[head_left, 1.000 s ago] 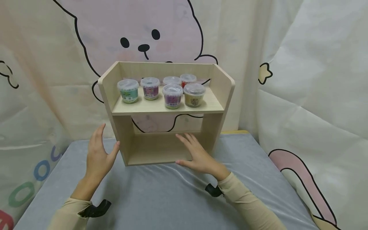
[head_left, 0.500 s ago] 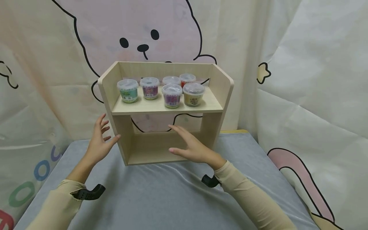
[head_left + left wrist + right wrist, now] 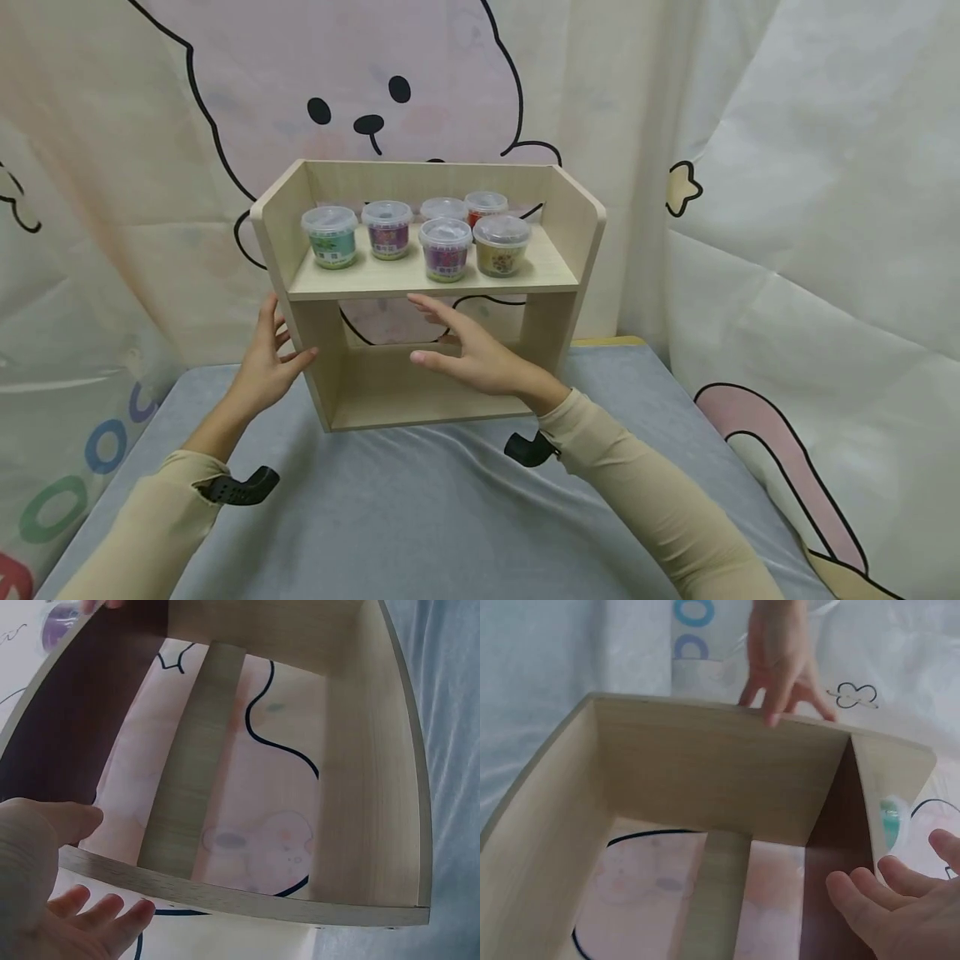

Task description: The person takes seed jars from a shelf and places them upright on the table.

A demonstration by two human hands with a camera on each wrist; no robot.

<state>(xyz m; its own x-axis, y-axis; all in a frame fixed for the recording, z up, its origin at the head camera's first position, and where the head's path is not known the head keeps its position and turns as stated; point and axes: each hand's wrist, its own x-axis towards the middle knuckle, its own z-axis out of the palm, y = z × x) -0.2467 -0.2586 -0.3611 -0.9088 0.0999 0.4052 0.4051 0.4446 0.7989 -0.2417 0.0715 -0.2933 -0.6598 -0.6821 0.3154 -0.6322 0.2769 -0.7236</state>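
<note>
A pale wooden two-tier shelf [image 3: 433,295] stands on the cloth-covered table. Several clear-lidded tubs are on its upper board, among them a teal tub [image 3: 331,242] at the left, a purple tub [image 3: 446,254] and a yellowish tub [image 3: 501,250] in front. My left hand [image 3: 266,367] is at the shelf's left side panel [image 3: 247,900], thumb by the front edge and fingers along the outside, all fairly straight. In front of the lower compartment my right hand [image 3: 480,354] holds nothing. Its fingers are extended, fingertips [image 3: 842,886] close to the upper board's front edge.
A blue-grey cloth [image 3: 420,517] covers the table. Behind and beside it hang pale curtains [image 3: 795,250] printed with cartoon figures. Black wrist straps [image 3: 243,487] sit on both sleeves. The lower compartment has a cross slat [image 3: 191,765] at its back.
My left hand has come closer against the side panel. My right hand has moved up and left, from low by the lower board to near the upper board's edge. Shelf and tubs stay put.
</note>
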